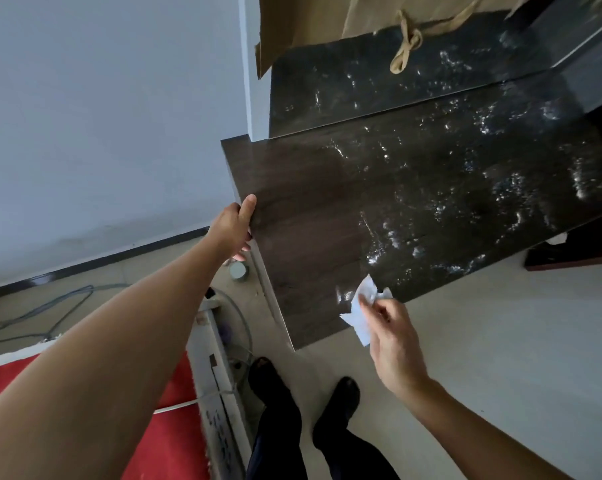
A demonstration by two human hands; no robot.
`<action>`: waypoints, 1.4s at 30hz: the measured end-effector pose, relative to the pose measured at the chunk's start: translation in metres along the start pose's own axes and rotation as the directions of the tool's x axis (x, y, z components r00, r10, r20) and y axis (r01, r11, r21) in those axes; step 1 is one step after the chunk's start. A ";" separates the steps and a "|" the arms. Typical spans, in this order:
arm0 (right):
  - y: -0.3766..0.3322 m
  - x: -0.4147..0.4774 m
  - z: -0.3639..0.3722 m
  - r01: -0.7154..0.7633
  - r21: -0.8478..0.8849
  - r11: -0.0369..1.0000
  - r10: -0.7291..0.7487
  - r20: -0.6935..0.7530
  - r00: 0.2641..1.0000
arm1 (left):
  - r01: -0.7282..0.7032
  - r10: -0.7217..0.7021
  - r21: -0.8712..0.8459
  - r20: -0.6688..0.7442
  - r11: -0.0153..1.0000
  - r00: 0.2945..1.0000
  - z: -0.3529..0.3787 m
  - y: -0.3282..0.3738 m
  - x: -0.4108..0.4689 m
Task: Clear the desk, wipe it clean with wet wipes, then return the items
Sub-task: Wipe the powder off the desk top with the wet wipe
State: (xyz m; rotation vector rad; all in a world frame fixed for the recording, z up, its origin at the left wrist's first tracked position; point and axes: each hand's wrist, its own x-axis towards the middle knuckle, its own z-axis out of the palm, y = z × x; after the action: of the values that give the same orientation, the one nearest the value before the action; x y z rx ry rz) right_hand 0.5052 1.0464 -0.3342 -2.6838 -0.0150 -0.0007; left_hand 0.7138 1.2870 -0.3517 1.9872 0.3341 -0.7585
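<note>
White crumpled wet wipe [362, 311] is being pinched by the right hand [393, 344] at lower centre; dry dark wood-grain desk [313, 216] is lying up-left, where the left hand [232, 226] is gripping its edge.

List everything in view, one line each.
desk: one, dark brown, centre, wet streaks on its right part
wipe: one, white, at the near desk edge
bag: one, tan paper with a knotted handle, top
cable: one, grey, on the floor at left
tape roll: one, grey, on the floor beside the desk
red mat: one, bottom left
shoes: two, black, bottom centre
left hand: grips the desk's left edge
right hand: pinches the wipe
</note>
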 end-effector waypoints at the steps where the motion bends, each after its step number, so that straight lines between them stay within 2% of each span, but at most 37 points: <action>1: -0.003 0.002 0.002 -0.032 -0.018 0.999 0.032 -0.018 0.999 | 0.011 -0.011 0.001 -0.028 1.000 1.000 0.003 0.001 -0.001; 4: -0.043 -0.005 0.025 0.044 -0.001 0.999 -0.044 0.023 0.999 | 0.064 -0.069 -0.041 -0.131 0.997 0.989 0.016 0.001 -0.002; 7: -0.048 -0.010 0.024 0.094 0.079 0.992 -0.102 0.101 0.990 | 0.189 -0.217 -0.137 -0.237 0.972 0.947 0.032 0.003 -0.007; 8: -0.034 -0.005 0.015 0.068 0.058 0.996 -0.073 0.082 0.994 | 0.207 -0.249 -0.180 -0.262 0.962 0.932 0.037 0.006 -0.012; 10: 0.005 0.005 -0.007 -0.083 -0.007 0.997 0.083 0.015 0.996 | 0.189 -0.255 -0.226 -0.318 0.956 0.913 0.051 0.009 -0.020; 13: 0.038 0.022 -0.021 -0.246 -0.051 0.968 0.245 -0.029 0.969 | 0.146 -0.208 -0.174 -0.425 0.974 0.881 0.063 0.007 -0.026; 15: 0.010 0.029 -0.009 -0.166 -0.013 0.986 0.166 -0.016 0.986 | 0.138 -0.187 -0.137 -0.471 0.981 0.862 0.065 0.009 -0.027; 17: -0.030 0.028 0.012 0.007 0.047 0.999 -0.008 0.016 1.000 | 0.128 -0.161 -0.100 -0.488 0.987 0.858 0.065 0.008 -0.025; 18: -0.041 0.026 0.021 0.067 0.075 0.995 -0.069 0.032 0.997 | 0.128 -0.151 -0.080 -0.490 0.989 0.859 0.066 0.007 -0.025; 20: -0.039 0.028 0.024 0.079 0.114 0.990 -0.085 0.049 0.995 | 0.126 -0.135 -0.052 -0.491 0.991 0.861 0.065 0.005 -0.025; 24: 0.024 0.051 -0.002 -0.103 -0.016 0.995 0.103 -0.014 0.995 | 0.120 -0.111 -0.013 -0.476 0.993 0.872 0.061 0.004 -0.023; 27: 0.015 0.061 0.000 -0.157 0.008 0.987 0.157 -0.002 0.988 | 0.100 -0.086 0.007 -0.450 0.995 0.889 0.058 0.005 -0.024; 30: -0.024 0.024 0.018 -0.017 0.119 0.993 0.002 0.125 0.992 | 0.088 -0.077 0.008 -0.412 0.996 0.908 0.054 0.004 -0.022; 31: -0.031 0.011 0.017 0.093 0.148 0.985 -0.115 0.145 0.983 | 0.087 -0.075 0.014 -0.397 0.996 0.915 0.052 0.004 -0.022; 33: -0.023 0.008 0.010 0.178 0.166 0.970 -0.199 0.123 0.972 | 0.082 -0.064 0.034 -0.370 0.996 0.927 0.051 0.004 -0.022; 34: -0.018 0.020 0.005 0.140 0.168 0.976 -0.160 0.111 0.981 | 0.081 -0.061 0.041 -0.358 0.996 0.932 0.049 0.004 -0.022; 36: -0.005 0.054 0.004 0.104 0.081 0.991 -0.104 -0.004 0.995 | 0.077 -0.059 0.041 -0.326 0.996 0.943 0.046 0.003 -0.022; 38: -0.015 0.081 0.011 0.031 0.078 0.997 -0.031 0.005 1.000 | 0.055 -0.049 0.014 -0.271 0.998 0.961 0.038 0.000 -0.019; 42: -0.051 0.036 0.022 0.219 0.223 0.950 -0.259 0.169 0.951 | 0.022 -0.018 0.034 -0.129 0.999 0.992 0.022 -0.007 -0.015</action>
State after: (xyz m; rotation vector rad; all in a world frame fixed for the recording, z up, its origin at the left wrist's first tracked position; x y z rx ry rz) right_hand 0.5404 1.1022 -0.3314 -2.4511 -0.3843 0.1801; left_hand 0.6904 1.2729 -0.3544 2.0737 0.4196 -0.6542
